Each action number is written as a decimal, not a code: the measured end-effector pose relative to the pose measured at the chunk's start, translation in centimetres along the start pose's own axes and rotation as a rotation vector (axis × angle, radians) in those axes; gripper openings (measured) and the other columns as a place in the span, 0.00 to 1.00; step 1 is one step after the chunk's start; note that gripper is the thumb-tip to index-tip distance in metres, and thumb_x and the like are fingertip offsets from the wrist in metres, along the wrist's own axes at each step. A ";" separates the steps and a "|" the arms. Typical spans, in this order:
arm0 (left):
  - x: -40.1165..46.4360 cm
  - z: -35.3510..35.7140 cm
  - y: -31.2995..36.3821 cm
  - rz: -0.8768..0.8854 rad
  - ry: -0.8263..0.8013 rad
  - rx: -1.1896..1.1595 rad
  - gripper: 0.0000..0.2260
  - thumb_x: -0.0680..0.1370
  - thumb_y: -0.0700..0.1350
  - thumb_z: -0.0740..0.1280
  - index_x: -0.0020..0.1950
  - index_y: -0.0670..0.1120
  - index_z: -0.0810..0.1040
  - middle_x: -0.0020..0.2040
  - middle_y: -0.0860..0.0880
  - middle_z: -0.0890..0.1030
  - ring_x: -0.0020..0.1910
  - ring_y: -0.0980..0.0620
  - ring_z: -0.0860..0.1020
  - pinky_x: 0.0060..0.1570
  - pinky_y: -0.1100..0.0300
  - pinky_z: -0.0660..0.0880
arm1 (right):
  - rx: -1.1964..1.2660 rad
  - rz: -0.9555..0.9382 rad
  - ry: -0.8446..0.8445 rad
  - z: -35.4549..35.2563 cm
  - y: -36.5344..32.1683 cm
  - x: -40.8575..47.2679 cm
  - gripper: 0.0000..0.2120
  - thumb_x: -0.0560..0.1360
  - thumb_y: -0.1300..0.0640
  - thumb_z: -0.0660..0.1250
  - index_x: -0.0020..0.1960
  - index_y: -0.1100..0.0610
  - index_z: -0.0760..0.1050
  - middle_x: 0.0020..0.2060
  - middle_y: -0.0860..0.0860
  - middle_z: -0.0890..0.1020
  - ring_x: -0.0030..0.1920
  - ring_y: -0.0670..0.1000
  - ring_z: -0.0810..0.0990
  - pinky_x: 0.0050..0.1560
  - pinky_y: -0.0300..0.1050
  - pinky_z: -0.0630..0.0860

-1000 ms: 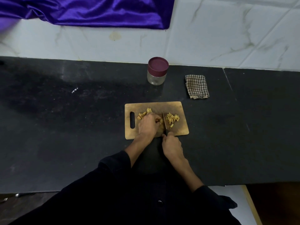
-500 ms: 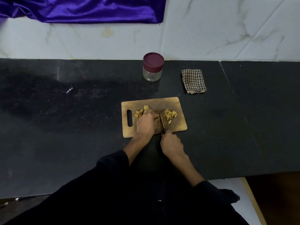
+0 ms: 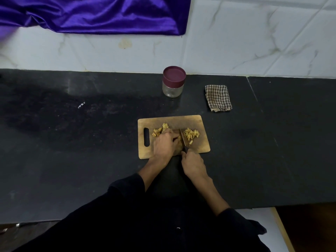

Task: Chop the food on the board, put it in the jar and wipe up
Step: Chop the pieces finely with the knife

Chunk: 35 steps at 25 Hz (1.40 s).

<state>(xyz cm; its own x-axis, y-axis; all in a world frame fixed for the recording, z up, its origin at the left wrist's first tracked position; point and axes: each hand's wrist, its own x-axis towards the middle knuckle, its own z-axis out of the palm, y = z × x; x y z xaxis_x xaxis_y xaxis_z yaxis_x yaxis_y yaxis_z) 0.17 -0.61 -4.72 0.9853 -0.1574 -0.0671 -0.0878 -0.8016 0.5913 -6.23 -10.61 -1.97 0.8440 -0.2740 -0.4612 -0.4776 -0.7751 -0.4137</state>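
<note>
Knife (image 3: 183,140) blade nearer left hand (image 3: 164,144) curled over food (image 3: 160,131); right hand (image 3: 193,165) grip clenched on handle.

The board (image 3: 173,136) looks like matt, worn wood on a dark, speckled stone tabletop (image 3: 72,142). Behind it stand a clear glass jar (image 3: 172,90), its maroon lid probably plastic, and a checked woven cloth (image 3: 218,98). Glossy purple satin (image 3: 94,14) drapes over the polished marble wall (image 3: 254,37).

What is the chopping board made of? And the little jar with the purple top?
The chopping board looks like wood or bamboo: matte tan-brown, with darker worn patches. The jar looks like clear glass, though it could be plastic; you can see through it. Its maroon lid seems to be smooth plastic.
</note>
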 end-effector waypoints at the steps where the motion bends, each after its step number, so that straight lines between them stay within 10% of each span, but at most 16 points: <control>1: 0.1 0.0 0.0 -0.004 -0.002 0.000 0.11 0.78 0.45 0.67 0.59 0.50 0.80 0.59 0.52 0.77 0.54 0.53 0.77 0.54 0.55 0.76 | -0.017 -0.007 0.005 0.0 -0.1 0.1 0.14 0.84 0.51 0.55 0.60 0.59 0.72 0.55 0.58 0.78 0.52 0.57 0.77 0.46 0.49 0.71; 35: 0.2 0.2 -0.3 0.006 0.007 -0.047 0.10 0.76 0.44 0.68 0.57 0.50 0.81 0.55 0.53 0.78 0.52 0.54 0.77 0.53 0.56 0.76 | 0.073 -0.012 -0.069 -0.6 0.8 0.4 0.14 0.83 0.48 0.56 0.55 0.57 0.73 0.50 0.55 0.79 0.51 0.55 0.79 0.53 0.57 0.77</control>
<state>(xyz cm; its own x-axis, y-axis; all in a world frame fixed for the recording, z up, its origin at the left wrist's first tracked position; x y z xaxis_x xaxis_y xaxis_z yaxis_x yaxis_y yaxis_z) 0.35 -0.50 -5.08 0.9858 -0.1576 -0.0578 -0.0866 -0.7725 0.6291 -6.18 -11.66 -2.04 0.8321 -0.2229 -0.5079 -0.4863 -0.7336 -0.4747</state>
